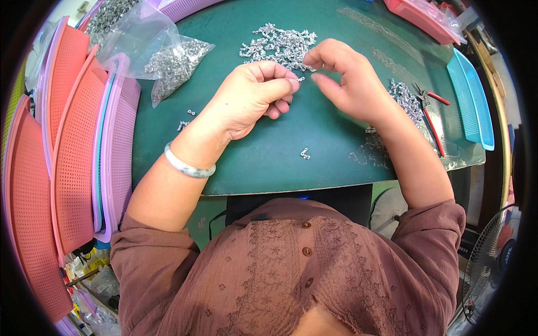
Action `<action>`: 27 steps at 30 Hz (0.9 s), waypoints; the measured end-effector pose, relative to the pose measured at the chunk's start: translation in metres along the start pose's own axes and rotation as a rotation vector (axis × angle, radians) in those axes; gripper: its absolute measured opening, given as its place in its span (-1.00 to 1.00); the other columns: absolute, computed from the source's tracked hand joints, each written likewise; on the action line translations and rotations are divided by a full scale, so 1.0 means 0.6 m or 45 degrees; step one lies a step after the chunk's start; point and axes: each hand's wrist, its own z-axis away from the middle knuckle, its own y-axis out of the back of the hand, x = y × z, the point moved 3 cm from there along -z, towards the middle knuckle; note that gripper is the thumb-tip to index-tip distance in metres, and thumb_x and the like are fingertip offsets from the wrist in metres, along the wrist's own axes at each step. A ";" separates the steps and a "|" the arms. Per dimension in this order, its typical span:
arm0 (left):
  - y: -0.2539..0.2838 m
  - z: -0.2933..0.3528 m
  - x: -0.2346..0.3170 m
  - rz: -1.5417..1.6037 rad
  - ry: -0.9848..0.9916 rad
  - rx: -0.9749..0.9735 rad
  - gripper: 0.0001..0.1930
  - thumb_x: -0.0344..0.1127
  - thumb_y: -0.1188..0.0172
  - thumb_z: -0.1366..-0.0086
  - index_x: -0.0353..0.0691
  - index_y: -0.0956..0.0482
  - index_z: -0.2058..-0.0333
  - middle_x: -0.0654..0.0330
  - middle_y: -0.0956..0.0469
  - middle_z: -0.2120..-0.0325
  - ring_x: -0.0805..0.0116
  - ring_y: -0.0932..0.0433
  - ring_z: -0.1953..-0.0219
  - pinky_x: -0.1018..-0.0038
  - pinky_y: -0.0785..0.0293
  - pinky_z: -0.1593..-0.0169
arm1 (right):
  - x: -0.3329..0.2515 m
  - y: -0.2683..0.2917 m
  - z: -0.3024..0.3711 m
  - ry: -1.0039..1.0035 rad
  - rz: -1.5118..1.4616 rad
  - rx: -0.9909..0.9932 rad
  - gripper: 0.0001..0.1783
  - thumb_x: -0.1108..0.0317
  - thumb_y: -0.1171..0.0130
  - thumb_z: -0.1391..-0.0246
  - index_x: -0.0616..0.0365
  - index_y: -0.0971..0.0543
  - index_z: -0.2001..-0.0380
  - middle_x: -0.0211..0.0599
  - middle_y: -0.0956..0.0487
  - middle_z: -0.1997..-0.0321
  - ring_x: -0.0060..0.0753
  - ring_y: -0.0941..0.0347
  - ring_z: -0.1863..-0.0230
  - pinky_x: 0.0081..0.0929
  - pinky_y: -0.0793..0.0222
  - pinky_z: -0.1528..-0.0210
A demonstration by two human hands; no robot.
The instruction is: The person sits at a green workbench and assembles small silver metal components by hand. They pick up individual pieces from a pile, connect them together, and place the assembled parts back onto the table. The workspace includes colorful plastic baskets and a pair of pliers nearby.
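Head view: L hand [255,92], thumb & forefinger pinching small metal part [301,79] over green table [252,162], near side of metal pile [280,47]. R hand [344,75], thumb & forefinger parted, just right of part; can't tell if holding anything. Handling, prob. best: light, steady pinch, free end clear of L hand. Long axis approx. left–right, free end pointing right, slightly far; finer detail too small.

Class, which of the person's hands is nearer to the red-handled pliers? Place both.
Right. The right hand is to the left of the red-handled pliers; the left hand is farther left, beyond the right hand.
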 end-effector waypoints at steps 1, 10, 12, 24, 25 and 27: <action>-0.001 0.000 0.001 -0.008 -0.004 -0.007 -0.92 -0.40 -0.14 -0.15 -0.26 -0.50 0.37 0.32 -0.45 0.59 0.63 -0.39 0.62 0.74 -0.27 0.58 | 0.008 -0.002 0.001 0.002 0.123 0.033 -0.80 0.52 -0.10 0.21 0.19 -0.49 0.39 -0.23 -0.44 0.40 -0.16 -0.36 0.24 -0.35 -0.30 0.19; 0.008 0.000 0.005 0.215 0.018 -0.018 -0.93 -0.39 -0.01 -0.14 -0.22 -0.41 0.50 0.20 -0.45 0.52 0.48 -0.41 0.54 0.64 -0.34 0.52 | 0.023 -0.009 0.006 -0.015 0.183 -0.230 -0.82 0.53 -0.09 0.22 0.19 -0.53 0.42 -0.18 -0.45 0.39 -0.11 -0.35 0.22 -0.32 -0.28 0.15; 0.016 -0.004 0.004 0.349 0.041 -0.038 -0.93 -0.41 0.03 -0.13 -0.22 -0.38 0.51 0.15 -0.44 0.49 0.42 -0.41 0.52 0.62 -0.35 0.52 | 0.022 -0.007 0.005 -0.017 0.133 -0.238 -0.83 0.54 -0.10 0.23 0.20 -0.51 0.44 -0.19 -0.44 0.39 -0.11 -0.35 0.23 -0.32 -0.28 0.16; 0.019 0.000 0.008 0.468 0.020 -0.017 -0.94 -0.48 0.02 -0.04 -0.25 -0.35 0.58 0.11 -0.41 0.49 0.41 -0.38 0.53 0.67 -0.32 0.57 | 0.012 -0.011 0.005 0.065 0.214 -0.168 -0.92 0.50 -0.12 0.24 0.17 -0.53 0.54 -0.24 -0.43 0.45 -0.16 -0.34 0.30 -0.34 -0.29 0.22; 0.019 0.001 0.008 0.457 0.021 -0.010 -0.95 -0.48 0.02 -0.04 -0.25 -0.35 0.57 0.12 -0.41 0.50 0.42 -0.37 0.54 0.67 -0.31 0.58 | 0.013 -0.013 0.005 0.077 0.215 -0.161 -0.93 0.50 -0.12 0.23 0.17 -0.53 0.55 -0.24 -0.43 0.45 -0.16 -0.34 0.30 -0.35 -0.29 0.22; 0.021 -0.001 0.005 0.481 0.041 -0.031 -0.98 -0.47 0.02 -0.04 -0.25 -0.36 0.53 0.14 -0.40 0.51 0.44 -0.36 0.55 0.68 -0.30 0.59 | 0.012 -0.014 0.004 0.090 0.210 -0.161 -0.93 0.50 -0.11 0.22 0.18 -0.53 0.55 -0.24 -0.43 0.45 -0.16 -0.34 0.30 -0.35 -0.29 0.22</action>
